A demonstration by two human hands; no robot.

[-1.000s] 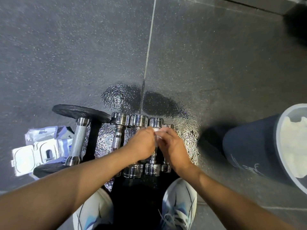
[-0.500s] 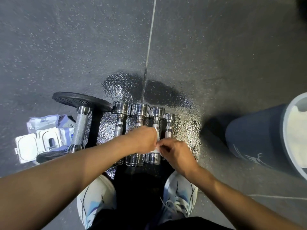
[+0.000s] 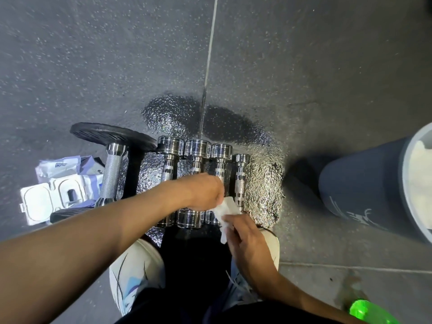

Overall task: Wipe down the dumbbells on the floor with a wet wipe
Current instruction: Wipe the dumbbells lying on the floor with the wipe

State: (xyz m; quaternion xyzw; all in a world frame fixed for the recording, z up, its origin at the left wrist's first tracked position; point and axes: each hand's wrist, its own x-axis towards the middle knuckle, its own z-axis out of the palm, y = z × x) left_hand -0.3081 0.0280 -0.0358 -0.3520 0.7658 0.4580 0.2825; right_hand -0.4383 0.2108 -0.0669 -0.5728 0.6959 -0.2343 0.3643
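Here we are, looking straight down at the floor, and four chrome dumbbells lie side by side in a tight row, handles pointing away from the person, right on a glistening wet patch of the dark rubber. Both hands are over the near end of that row. The left hand has its fingers curled in, pinching the upper edge of the white wet wipe, while the right hand grips the lower part of it with curled fingers. The wipe is held between the two, just above the near heads of the two right-hand dumbbells; whether it touches the metal, I cannot tell. Off to the left sits a larger dumbbell with black plates and a knurled handle, and beside it the wipes pack with its lid flipped open. On the right stands a dark bin with something white inside. A green cap pokes in at the bottom right corner, and two white shoes flank the near end of the row.
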